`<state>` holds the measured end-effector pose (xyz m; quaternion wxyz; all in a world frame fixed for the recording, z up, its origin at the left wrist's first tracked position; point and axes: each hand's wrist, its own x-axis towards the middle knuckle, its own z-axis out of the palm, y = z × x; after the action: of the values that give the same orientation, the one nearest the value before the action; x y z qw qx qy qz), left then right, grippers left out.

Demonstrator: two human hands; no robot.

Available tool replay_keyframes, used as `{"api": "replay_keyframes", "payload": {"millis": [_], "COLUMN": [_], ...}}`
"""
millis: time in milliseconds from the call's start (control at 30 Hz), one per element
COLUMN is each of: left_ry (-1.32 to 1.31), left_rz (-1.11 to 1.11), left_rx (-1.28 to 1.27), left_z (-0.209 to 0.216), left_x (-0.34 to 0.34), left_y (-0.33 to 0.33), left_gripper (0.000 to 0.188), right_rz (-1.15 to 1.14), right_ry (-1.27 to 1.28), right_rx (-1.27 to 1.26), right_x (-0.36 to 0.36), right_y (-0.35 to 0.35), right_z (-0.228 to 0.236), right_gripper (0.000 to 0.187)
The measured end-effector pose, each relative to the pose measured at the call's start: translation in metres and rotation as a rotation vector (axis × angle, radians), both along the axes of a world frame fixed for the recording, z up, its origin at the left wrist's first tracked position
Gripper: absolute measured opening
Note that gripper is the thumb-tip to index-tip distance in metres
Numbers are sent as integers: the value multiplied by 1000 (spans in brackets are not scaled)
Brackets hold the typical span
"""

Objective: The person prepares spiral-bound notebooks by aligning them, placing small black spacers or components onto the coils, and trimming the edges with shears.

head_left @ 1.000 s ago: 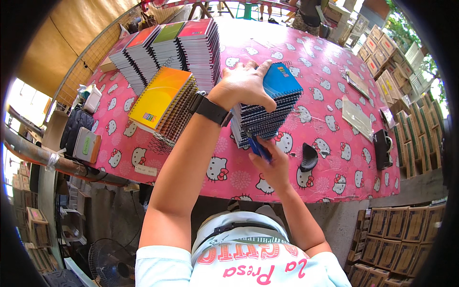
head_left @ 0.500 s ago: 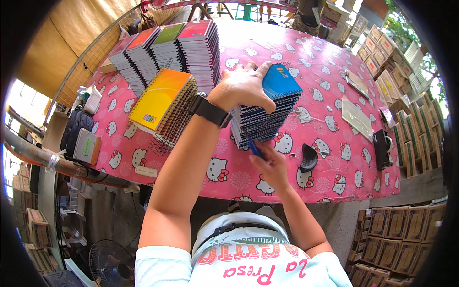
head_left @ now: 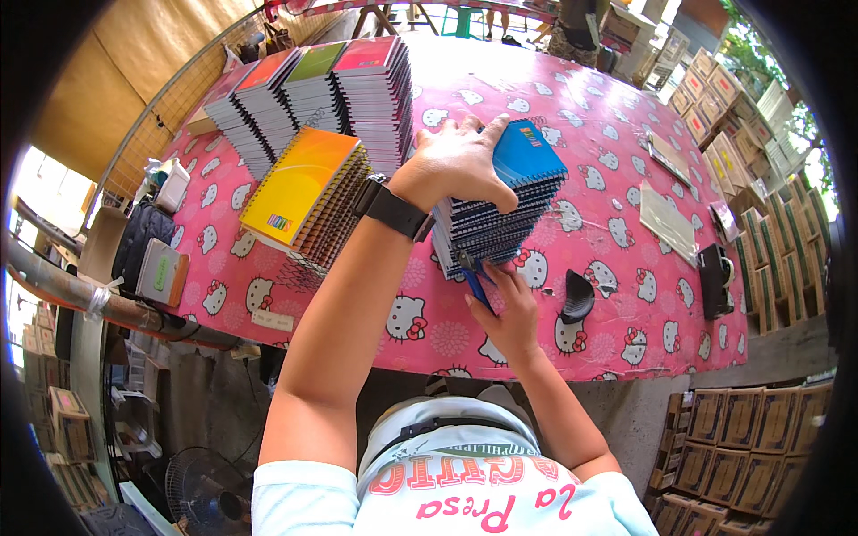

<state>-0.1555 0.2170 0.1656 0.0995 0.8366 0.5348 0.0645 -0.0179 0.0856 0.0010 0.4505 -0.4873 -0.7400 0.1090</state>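
My left hand (head_left: 456,170), with a black watch on its wrist, rests across a stack of blue spiral notebooks (head_left: 529,152). Its fingers are spread over the top cover, and the thumb reaches toward the wire-bound edge. Low at the near side of that stack, my right hand (head_left: 511,308) is closed around blue-handled pliers (head_left: 476,284). The dark jaws of the pliers are at the wire coils near the bottom of the stack; exactly what they touch is too small to tell. Left of my left wrist stands a stack of yellow spiral notebooks (head_left: 299,192).
Tall notebook stacks (head_left: 371,98) stand at the back left of the pink patterned table (head_left: 447,344). A black curved object (head_left: 577,297) lies right of my right hand, with a clear plastic sheet (head_left: 668,223) and a black box-like item (head_left: 715,279) farther right. Cartons (head_left: 755,429) are piled beyond.
My right hand has shifted slightly, and the pliers' handles now show spread apart with the jaws at the coils. My left hand stays on the blue stack.
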Motion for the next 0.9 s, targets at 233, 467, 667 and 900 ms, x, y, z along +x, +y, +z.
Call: {"api": "replay_keyframes", "payload": {"millis": [233, 467, 667, 900], "left_ry": [2, -1, -12, -25], "left_rz": [-8, -6, -10, -2], "left_rx": [-17, -14, -17, -12], "left_z": [-1, 0, 1, -1], "left_x": [1, 0, -1, 0], "left_y": [2, 2, 1, 2], "left_gripper": [115, 115, 112, 114], "right_rz": [183, -64, -80, 205], "right_ry": [566, -132, -163, 820], "right_rx": [-602, 56, 81, -932], "right_x": [9, 6, 2, 6], "right_y": [5, 4, 1, -1], "right_z": [-6, -1, -2, -5], "right_gripper": [49, 54, 52, 46]}}
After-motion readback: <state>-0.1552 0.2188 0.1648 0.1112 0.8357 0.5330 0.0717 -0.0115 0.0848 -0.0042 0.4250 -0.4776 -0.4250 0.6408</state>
